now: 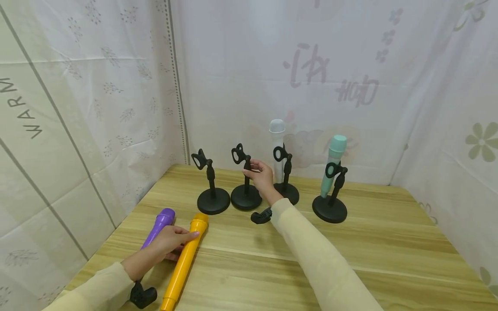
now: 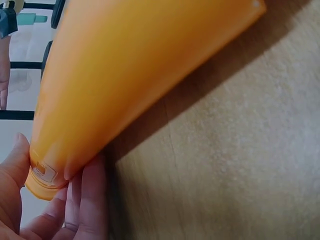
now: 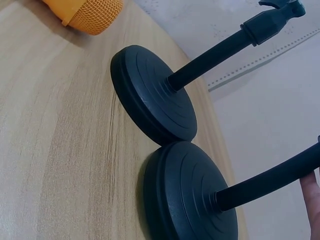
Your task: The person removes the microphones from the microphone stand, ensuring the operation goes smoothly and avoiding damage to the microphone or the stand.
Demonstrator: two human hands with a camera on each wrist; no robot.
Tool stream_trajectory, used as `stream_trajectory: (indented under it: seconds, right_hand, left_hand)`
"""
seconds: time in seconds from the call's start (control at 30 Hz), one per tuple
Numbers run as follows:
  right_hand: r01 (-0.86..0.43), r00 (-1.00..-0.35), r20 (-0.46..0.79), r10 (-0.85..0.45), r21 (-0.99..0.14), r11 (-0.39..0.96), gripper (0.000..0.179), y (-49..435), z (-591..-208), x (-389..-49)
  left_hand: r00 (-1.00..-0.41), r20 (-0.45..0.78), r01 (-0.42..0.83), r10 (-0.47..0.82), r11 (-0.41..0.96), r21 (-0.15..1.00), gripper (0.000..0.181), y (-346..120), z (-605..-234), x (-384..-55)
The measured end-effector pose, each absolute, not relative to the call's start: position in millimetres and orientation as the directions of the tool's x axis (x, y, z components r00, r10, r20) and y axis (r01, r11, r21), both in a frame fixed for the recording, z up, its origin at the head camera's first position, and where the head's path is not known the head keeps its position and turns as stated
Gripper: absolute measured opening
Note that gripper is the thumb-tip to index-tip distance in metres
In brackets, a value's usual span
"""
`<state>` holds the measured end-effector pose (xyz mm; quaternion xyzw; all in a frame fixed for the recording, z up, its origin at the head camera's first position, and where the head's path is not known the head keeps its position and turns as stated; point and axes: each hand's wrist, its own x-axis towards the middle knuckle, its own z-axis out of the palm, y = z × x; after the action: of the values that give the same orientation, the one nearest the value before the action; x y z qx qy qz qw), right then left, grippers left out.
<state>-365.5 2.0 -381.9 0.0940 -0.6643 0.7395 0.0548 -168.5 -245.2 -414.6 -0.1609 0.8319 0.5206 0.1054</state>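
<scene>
My left hand (image 1: 170,242) grips an orange microphone (image 1: 182,270) near its head; the microphone lies slanted low over the wooden table. In the left wrist view, thumb and fingers close around the orange microphone (image 2: 110,75). Left of that hand is a purple microphone (image 1: 158,226), partly hidden by it. My right hand (image 1: 264,179) holds the post of a black microphone stand (image 1: 246,199) with thumb and fingers. Another black stand (image 1: 213,202) is just left of it, with nothing in its clip; their bases touch in the right wrist view.
A white microphone (image 1: 277,131) stands tilted at a third black stand (image 1: 292,194), right of my right hand. Farther right, a teal microphone (image 1: 336,149) leans at another stand (image 1: 330,211). Patterned cloth (image 1: 233,86) hangs behind the table (image 1: 373,242).
</scene>
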Motion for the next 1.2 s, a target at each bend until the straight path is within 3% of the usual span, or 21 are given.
stream_trajectory:
  seconds: [0.4,0.77,1.2]
  right_hand:
    - [-0.194,-0.979,0.198,-0.041,-0.976,-0.095,0.037,4.1,-387.7,-365.8]
    - [-0.184,-0.981,0.189,-0.048,-0.979,-0.092,0.035,3.8,-388.3,-368.6]
    - [-0.179,-0.98,0.185,-0.078,-0.98,-0.083,0.039,3.2,-384.5,-365.0]
  left_hand:
    - [-0.934,-0.318,-0.356,-0.16,0.417,0.836,0.046,-243.3,-415.5,-167.2]
    - [-0.933,-0.322,-0.36,-0.16,0.421,0.833,0.054,-247.3,-415.6,-167.8]
    - [-0.937,-0.314,-0.35,-0.154,0.403,0.846,0.048,-252.9,-418.3,-166.9]
